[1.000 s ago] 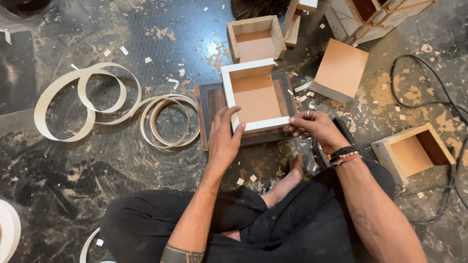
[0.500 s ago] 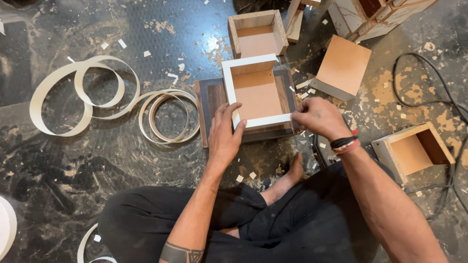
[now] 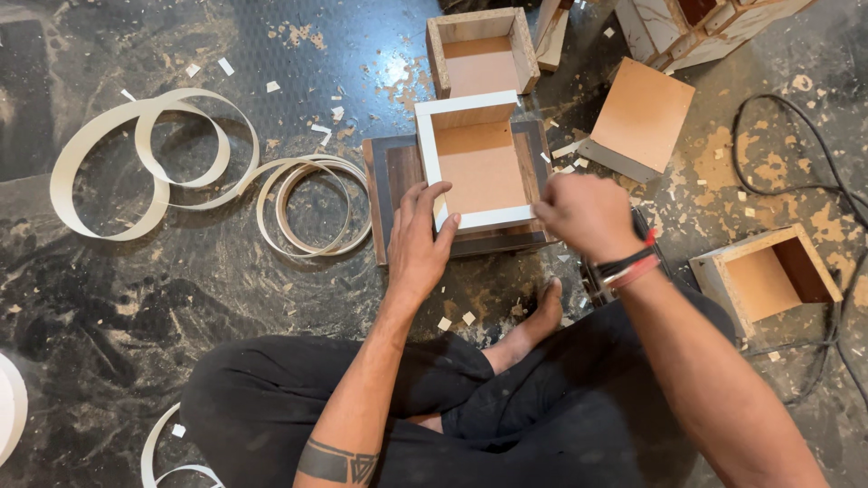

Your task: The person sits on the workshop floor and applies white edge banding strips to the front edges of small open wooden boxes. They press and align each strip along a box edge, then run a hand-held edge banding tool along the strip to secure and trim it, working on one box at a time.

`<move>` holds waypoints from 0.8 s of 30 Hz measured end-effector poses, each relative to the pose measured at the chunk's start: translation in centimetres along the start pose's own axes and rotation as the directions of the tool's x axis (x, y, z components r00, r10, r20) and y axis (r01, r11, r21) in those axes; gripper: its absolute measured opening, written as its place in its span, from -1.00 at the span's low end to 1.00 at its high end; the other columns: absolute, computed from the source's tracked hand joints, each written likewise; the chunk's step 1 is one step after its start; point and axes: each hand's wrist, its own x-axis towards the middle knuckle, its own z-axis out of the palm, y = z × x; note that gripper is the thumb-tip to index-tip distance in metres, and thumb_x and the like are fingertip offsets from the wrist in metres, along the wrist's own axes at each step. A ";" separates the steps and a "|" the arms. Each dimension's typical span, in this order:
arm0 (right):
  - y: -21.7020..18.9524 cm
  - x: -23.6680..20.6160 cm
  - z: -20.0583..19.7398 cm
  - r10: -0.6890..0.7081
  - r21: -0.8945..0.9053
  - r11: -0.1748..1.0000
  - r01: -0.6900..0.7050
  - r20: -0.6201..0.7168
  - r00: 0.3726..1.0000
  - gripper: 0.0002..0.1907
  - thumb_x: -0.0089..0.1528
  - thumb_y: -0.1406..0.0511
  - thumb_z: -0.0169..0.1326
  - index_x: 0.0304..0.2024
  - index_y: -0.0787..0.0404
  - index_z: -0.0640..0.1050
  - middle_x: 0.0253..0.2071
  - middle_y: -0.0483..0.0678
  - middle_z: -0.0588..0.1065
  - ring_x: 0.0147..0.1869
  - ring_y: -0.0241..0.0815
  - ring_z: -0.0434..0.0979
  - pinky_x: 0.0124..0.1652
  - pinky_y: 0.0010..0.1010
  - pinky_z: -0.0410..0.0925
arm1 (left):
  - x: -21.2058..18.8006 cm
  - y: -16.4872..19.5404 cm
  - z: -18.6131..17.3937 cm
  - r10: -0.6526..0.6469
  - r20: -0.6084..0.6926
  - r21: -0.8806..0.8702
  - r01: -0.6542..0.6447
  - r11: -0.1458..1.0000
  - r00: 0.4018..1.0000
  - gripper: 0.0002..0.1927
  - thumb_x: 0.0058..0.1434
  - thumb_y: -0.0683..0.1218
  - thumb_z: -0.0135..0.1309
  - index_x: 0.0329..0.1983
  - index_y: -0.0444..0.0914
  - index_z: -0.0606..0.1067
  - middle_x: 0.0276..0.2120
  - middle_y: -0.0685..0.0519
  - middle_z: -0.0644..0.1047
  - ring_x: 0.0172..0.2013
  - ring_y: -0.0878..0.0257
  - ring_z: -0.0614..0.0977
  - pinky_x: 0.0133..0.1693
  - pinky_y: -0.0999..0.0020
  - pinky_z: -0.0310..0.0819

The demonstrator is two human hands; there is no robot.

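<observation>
An open wooden box (image 3: 479,167) with white edge banding on its rim lies on a dark board (image 3: 391,172) on the floor in front of me. My left hand (image 3: 421,237) rests on the box's near left corner, fingers spread over the white edge. My right hand (image 3: 586,215) is curled at the box's near right corner, blurred; I cannot tell whether it holds anything. Black and red bands circle that wrist.
Loose coils of white edge banding (image 3: 181,172) lie to the left. Another raw box (image 3: 481,52) sits behind, a flat-sided box (image 3: 637,117) at right, one more open box (image 3: 764,276) far right beside a black cable (image 3: 814,172). My crossed legs and bare foot (image 3: 533,321) are below.
My right hand has slid from the box's near edge out to its right corner. The left hand has stayed on the left corner.
</observation>
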 end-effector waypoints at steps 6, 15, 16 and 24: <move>3.8 -0.1 1.5 0.050 0.709 0.643 -0.289 0.338 0.940 -0.68 0.28 0.15 0.22 -0.16 0.30 0.56 -0.38 -0.06 0.60 -0.35 -0.30 0.60 -0.32 -0.41 0.43 | 0.0 -0.1 0.3 -0.010 0.003 -0.002 0.010 1.000 1.000 -0.54 0.30 0.00 0.12 0.27 -0.05 0.41 0.30 -0.07 0.38 0.27 -0.10 0.41 0.18 0.00 0.32; 4.8 -1.8 5.2 0.166 0.911 0.378 -0.166 0.109 0.980 -0.73 0.41 0.24 0.02 -0.09 0.34 0.60 -0.42 -0.10 0.54 -0.44 -0.32 0.50 -0.38 -0.44 0.40 | 0.0 1.5 0.7 0.055 -0.040 0.089 -0.051 0.995 0.998 -0.58 0.29 -0.06 0.13 0.22 -0.14 0.45 0.29 -0.13 0.38 0.25 -0.14 0.40 0.19 0.02 0.30; 5.1 -1.8 5.2 0.205 0.912 0.349 -0.216 0.151 0.967 -0.67 0.45 0.21 0.00 -0.11 0.37 0.62 -0.45 -0.08 0.51 -0.46 -0.31 0.46 -0.40 -0.43 0.36 | -0.3 1.9 0.8 0.194 -0.043 0.261 -0.176 0.949 0.980 -0.59 0.29 -0.08 0.13 0.22 -0.13 0.46 0.26 -0.10 0.41 0.25 -0.09 0.43 0.21 0.02 0.31; 6.2 -2.3 3.9 0.189 0.582 0.791 -0.187 0.058 0.980 -0.62 0.28 0.05 0.05 -0.16 0.17 0.69 -0.46 0.02 0.63 -0.42 -0.17 0.63 -0.33 -0.32 0.42 | 1.1 6.4 3.0 0.595 0.285 0.499 -0.646 0.578 0.752 -0.62 0.18 -0.15 0.09 0.10 -0.19 0.50 0.02 -0.07 0.52 0.04 0.04 0.55 0.03 0.13 0.44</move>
